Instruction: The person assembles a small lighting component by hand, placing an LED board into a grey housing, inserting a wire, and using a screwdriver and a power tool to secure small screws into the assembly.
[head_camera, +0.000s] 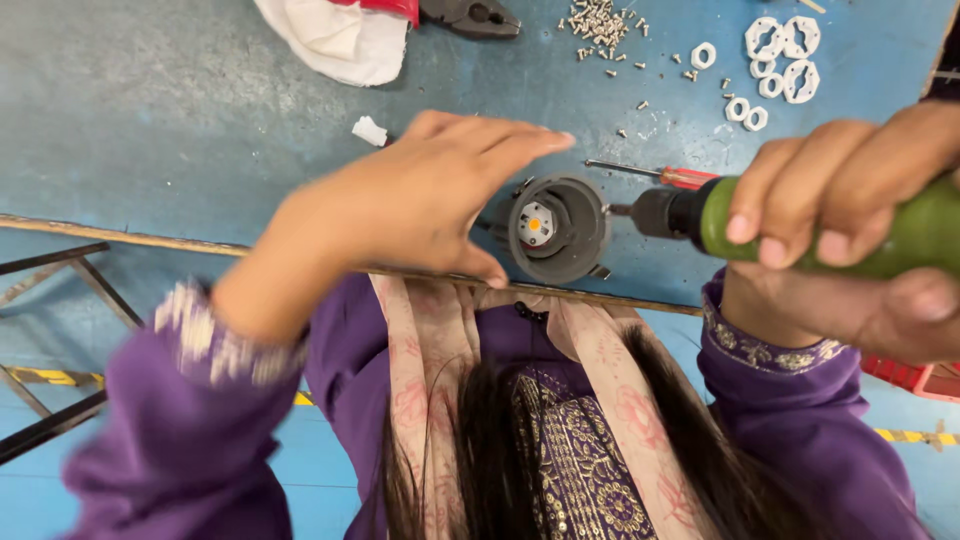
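While the left hand (425, 195) cups the grey round plastic housing (557, 229) at the near edge of the blue worktable (180, 110), the right hand (850, 215) is wrapped tight around the green-bodied power screwdriver (800, 225), whose black nose points sideways at the housing's rim. Driving well here seems to call for keeping the bit square to the fastener and the housing braced hard against turning, with pressure straight along the tool's axis. The left hand arches over the part, fingers extended and thumb curled under its near side; whether it actually clamps the housing or merely steadies it I cannot tell. The right wrist is bent, fingers folded over the top of the tool body. Just behind the tool lies a red-handled hand screwdriver (660, 176); farther back sit loose small silver screws (600, 25), white plastic rings (780, 55), black pliers (470, 15) and a white cloth (340, 40).
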